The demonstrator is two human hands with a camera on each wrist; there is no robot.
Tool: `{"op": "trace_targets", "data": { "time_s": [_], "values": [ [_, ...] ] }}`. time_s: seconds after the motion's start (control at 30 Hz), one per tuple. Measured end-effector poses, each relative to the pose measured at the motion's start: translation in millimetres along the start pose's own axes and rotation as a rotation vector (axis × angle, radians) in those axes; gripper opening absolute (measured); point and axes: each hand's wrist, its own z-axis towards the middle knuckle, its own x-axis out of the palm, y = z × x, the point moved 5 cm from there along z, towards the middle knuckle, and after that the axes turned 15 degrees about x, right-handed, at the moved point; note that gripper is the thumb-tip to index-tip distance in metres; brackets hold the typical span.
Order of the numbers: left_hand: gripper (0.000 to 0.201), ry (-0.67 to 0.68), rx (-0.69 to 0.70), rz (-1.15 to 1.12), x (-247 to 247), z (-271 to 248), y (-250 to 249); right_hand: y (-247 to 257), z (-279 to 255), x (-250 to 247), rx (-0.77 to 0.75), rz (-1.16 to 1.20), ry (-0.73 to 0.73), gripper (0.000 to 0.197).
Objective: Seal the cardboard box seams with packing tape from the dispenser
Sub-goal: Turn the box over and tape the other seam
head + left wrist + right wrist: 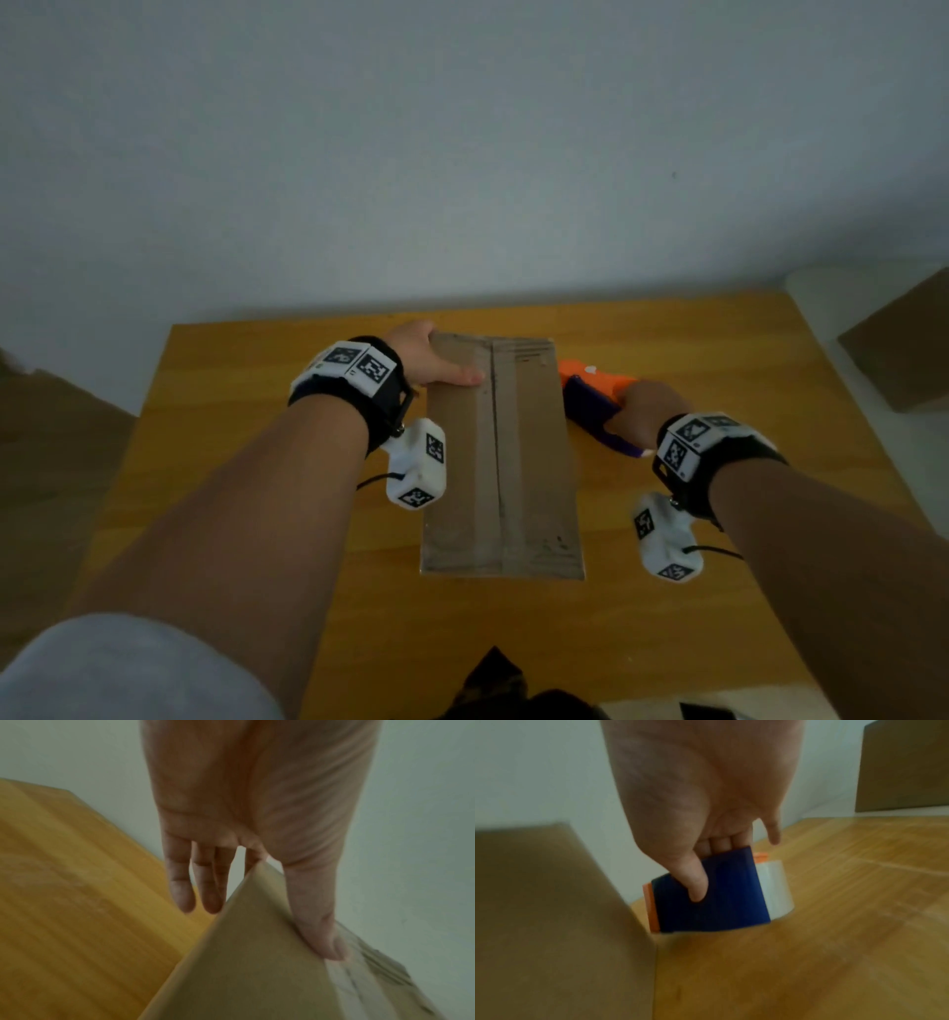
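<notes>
A long brown cardboard box (513, 462) lies lengthwise in the middle of the wooden table (257, 411), with tape strips along its centre seam. My left hand (436, 360) rests at its far left corner. The thumb (321, 933) lies flat on the top and the straight fingers (180, 882) hang down beside the box's side (257, 963). Right of the box, my right hand (642, 411) grips the orange and blue tape dispenser (590, 395). The dispenser (718, 898) is low over the table beside the box wall (552, 923), its clear tape roll (775, 888) showing.
A pale wall runs just behind the table's far edge. A second piece of cardboard (904, 344) leans at the right beyond the table, also seen as a brown cardboard panel (906, 770). More cardboard (51, 437) lies at the left. Dark cloth (498, 688) hangs at the front edge.
</notes>
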Motion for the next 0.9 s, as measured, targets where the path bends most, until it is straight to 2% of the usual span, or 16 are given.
{"op": "trace_targets", "data": {
  "time_s": [0.07, 0.17, 0.27, 0.3, 0.4, 0.47, 0.6, 0.67, 0.9],
  "values": [
    [0.099, 0.009, 0.042, 0.122, -4, -2, -9, -5, -6, -19, 0.007, 0.061, -0.032, 0.02],
    [0.08, -0.085, 0.125, 0.249, -16, -5, -25, -13, -21, -53, 0.035, 0.204, -0.075, 0.027],
    [0.051, -0.144, 0.235, 0.313, -28, -9, -50, -24, -37, -90, 0.051, 0.568, -0.119, 0.036],
    [0.043, -0.137, 0.277, 0.323, -30, -11, -61, -28, -41, -98, 0.084, 0.742, -0.066, 0.035],
    [0.032, -0.12, 0.376, 0.279, -30, -16, -89, -31, -56, -122, 0.02, 1.022, -0.071, 0.024],
    [0.032, -0.143, 0.394, 0.135, -29, -16, -101, -25, -66, -127, -0.015, 1.1, -0.004, 0.025],
    [0.026, -0.164, 0.339, -0.429, -22, -22, -111, -13, -84, -129, -0.085, 1.152, 0.057, 0.02],
    [0.019, -0.149, 0.336, -0.598, -22, -27, -111, -8, -89, -127, -0.108, 1.16, 0.07, 0.02],
    [0.013, -0.127, 0.344, -0.791, -25, -38, -101, -4, -92, -124, -0.144, 1.178, 0.081, 0.019]
  ]
}}
